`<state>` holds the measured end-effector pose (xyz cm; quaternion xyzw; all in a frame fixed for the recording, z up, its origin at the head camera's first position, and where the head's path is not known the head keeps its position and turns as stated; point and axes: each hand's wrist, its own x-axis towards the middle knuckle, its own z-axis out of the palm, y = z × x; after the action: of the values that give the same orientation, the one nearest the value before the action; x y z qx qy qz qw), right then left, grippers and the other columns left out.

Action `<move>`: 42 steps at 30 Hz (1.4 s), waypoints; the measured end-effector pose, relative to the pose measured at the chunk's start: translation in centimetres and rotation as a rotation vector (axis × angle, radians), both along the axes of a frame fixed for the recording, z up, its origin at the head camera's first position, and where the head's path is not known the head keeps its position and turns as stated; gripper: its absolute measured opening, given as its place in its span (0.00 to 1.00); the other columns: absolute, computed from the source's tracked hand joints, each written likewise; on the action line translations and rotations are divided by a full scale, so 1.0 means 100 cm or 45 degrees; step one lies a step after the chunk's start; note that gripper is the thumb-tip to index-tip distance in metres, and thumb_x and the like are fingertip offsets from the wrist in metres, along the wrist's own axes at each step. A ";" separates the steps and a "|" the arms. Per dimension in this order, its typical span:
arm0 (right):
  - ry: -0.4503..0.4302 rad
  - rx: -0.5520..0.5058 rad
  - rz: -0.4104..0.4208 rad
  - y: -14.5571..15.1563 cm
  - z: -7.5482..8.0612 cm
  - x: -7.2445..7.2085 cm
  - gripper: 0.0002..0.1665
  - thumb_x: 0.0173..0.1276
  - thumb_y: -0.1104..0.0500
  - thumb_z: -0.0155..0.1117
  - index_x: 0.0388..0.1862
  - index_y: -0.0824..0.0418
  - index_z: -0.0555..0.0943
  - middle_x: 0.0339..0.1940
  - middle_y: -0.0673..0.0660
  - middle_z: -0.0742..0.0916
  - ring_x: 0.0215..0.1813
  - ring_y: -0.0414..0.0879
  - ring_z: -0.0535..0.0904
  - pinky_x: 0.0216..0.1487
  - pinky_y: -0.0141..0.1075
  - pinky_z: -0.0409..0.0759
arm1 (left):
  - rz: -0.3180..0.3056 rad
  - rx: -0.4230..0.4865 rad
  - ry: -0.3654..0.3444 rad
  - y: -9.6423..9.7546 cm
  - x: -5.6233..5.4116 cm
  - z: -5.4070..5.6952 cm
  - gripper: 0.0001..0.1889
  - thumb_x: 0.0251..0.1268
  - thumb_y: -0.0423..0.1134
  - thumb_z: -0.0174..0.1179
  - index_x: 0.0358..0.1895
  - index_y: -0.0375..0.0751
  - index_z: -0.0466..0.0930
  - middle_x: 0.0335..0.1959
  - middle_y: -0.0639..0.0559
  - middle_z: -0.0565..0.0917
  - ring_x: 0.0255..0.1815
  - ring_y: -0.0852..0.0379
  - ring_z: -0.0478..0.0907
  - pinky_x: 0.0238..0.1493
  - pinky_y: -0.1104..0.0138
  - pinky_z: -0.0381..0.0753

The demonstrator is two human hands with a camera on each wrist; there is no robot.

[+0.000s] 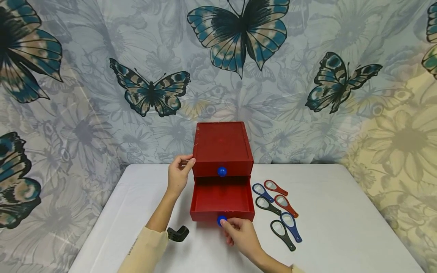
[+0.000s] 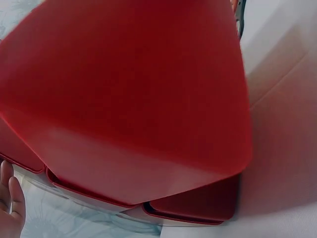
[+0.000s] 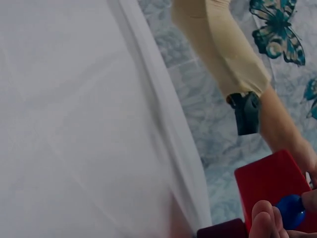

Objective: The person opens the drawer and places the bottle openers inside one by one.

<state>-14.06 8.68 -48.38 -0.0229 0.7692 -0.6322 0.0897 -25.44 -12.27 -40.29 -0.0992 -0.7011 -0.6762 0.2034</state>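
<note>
A red two-drawer box (image 1: pixel 223 142) stands toward the back of the white table, its upper drawer shut. The lower drawer (image 1: pixel 223 197) is pulled out, with a bare red floor showing. At that drawer's front, my right hand (image 1: pixel 243 237) pinches the round blue knob (image 3: pixel 291 211) between thumb and fingers. My left hand (image 1: pixel 179 174) rests fingertips against the box's left side, near the top front corner; its fingers (image 2: pixel 16 196) look fairly straight in the left wrist view. Another blue knob (image 1: pixel 222 171) sits on the upper drawer.
Several small magnifying glasses lie right of the box: red (image 1: pixel 286 204), blue (image 1: pixel 291 226) and black (image 1: pixel 282 234) ones. A black wrist-camera mount (image 1: pixel 178 234) shows by the left sleeve (image 1: pixel 146 246). Behind the white table (image 1: pixel 334 212) hangs a butterfly-patterned cloth (image 1: pixel 218 98).
</note>
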 end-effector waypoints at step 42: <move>0.118 0.274 0.615 0.123 0.088 -0.033 0.16 0.73 0.56 0.58 0.35 0.68 0.83 0.24 0.58 0.85 0.25 0.45 0.82 0.27 0.38 0.84 | 0.015 -0.022 -0.022 0.000 0.002 -0.001 0.13 0.66 0.28 0.60 0.48 0.20 0.77 0.48 0.27 0.78 0.35 0.72 0.76 0.39 0.80 0.76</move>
<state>-17.35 20.96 -39.62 -0.2250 0.8075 -0.5054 0.2047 -25.26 -12.28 -40.38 -0.0909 -0.7092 -0.6697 0.2006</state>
